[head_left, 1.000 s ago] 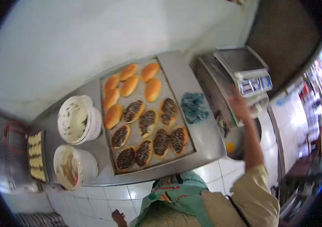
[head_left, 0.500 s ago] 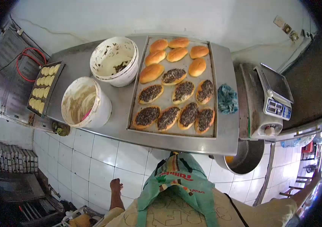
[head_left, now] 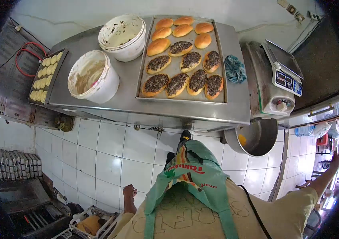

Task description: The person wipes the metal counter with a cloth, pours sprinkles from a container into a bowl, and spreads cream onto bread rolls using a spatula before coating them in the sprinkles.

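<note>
My left hand (head_left: 129,192) hangs low over the tiled floor, touching nothing; its fingers are slightly curled and apart. Out to the far right, my right hand (head_left: 336,159) is held away from the table, with no object visible in it. A metal tray (head_left: 141,84) on the steel table holds plain golden buns (head_left: 158,46) at the back and buns topped with dark sprinkles (head_left: 156,83) nearer the front. Two white buckets, one behind (head_left: 127,51) and one in front (head_left: 107,85), stand left of the tray. A crumpled teal cloth (head_left: 235,69) lies to its right.
A digital scale (head_left: 283,77) rests on a grey machine (head_left: 271,97) at the right. Below it is a large metal bowl (head_left: 263,137). A dark tray of pale dough pieces (head_left: 48,75) sits at the left end. A crate (head_left: 92,223) is at the lower left.
The view has turned and tilted down, showing more floor. My right hand has moved from beside the scale out to the far right. My left hand still hangs low.
</note>
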A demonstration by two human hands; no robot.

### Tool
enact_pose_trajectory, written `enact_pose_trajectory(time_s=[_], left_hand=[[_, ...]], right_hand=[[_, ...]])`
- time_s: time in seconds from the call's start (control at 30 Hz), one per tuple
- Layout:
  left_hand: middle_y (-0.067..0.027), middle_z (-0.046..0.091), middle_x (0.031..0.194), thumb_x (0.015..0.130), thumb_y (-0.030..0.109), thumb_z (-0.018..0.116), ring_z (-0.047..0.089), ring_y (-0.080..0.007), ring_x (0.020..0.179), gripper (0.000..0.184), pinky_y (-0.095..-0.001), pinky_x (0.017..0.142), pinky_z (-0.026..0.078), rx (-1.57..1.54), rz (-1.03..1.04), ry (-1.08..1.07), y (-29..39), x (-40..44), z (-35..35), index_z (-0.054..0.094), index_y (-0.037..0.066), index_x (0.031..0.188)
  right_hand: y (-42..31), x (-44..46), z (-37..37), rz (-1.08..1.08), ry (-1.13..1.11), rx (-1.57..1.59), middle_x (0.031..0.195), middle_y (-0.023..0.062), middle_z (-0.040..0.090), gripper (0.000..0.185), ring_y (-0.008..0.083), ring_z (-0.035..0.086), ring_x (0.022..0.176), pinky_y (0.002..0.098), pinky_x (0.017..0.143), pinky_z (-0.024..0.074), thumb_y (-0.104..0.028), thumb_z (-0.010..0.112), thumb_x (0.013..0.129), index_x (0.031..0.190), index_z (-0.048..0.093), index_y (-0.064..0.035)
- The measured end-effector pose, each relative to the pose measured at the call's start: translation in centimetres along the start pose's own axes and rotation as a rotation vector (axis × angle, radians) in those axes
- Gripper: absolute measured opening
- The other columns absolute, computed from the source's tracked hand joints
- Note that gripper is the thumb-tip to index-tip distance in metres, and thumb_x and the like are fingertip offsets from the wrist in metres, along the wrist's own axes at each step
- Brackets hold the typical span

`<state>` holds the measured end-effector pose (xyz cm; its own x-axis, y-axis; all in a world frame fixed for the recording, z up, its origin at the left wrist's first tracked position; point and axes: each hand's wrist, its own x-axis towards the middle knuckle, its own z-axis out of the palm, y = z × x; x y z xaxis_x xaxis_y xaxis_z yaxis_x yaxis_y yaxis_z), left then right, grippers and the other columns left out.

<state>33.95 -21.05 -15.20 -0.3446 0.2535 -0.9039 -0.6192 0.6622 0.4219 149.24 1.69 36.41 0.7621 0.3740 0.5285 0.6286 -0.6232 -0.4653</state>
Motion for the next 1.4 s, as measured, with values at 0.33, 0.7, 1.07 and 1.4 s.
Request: enact_pose_trajectory(time_s=[0.33,0.7,1.07,1.4], left_hand=[[-0.0083,0.063,0.082,0.092,0.023,0.059,0.064,-0.0195,0.065,0.024,-0.0292,0.052,0.051,0.067,0.258,0.089,4.4,-1.2,4.7,0.062,0.001,0.100],[-0.0118,0.067,0.112,0.099,0.031,0.062,0.067,-0.0215,0.093,0.040,-0.0351,0.080,0.053,0.181,0.758,0.074,27.2,-11.4,22.3,0.058,0.003,0.126],[-0.0117,0.068,0.108,0.098,0.030,0.063,0.068,-0.0215,0.088,0.038,-0.0330,0.076,0.054,0.067,0.626,0.240,25.2,-12.9,25.1,0.060,0.002,0.124],[-0.0080,0.067,0.104,0.100,0.015,0.059,0.063,-0.0135,0.084,0.029,-0.0270,0.073,0.051,0.203,1.058,0.208,36.5,-18.8,35.8,0.058,0.000,0.124]], right_hand=[[-3.0,-8.1,15.5,-0.447,-0.045,0.140,0.111,0.0051,0.073,0.035,0.0114,0.067,0.080,0.0252,0.067,0.0517,-0.025,0.057,0.100,0.133,0.062,-0.0140],[-44.5,-41.1,30.9,-0.624,-0.688,0.522,0.121,0.0179,0.065,0.041,0.0314,0.064,0.109,0.0390,0.090,0.0526,-0.016,0.068,0.091,0.131,0.061,-0.0082],[-50.7,-41.4,43.3,-0.803,-0.720,0.487,0.107,0.0169,0.063,0.021,0.0382,0.062,0.098,0.0429,0.087,0.0502,-0.009,0.073,0.085,0.104,0.065,-0.0046],[-50.1,-43.2,43.5,-0.452,-0.648,0.708,0.098,0.0125,0.058,0.025,0.0278,0.056,0.084,0.0371,0.079,0.0477,-0.014,0.072,0.089,0.101,0.055,-0.0004]])
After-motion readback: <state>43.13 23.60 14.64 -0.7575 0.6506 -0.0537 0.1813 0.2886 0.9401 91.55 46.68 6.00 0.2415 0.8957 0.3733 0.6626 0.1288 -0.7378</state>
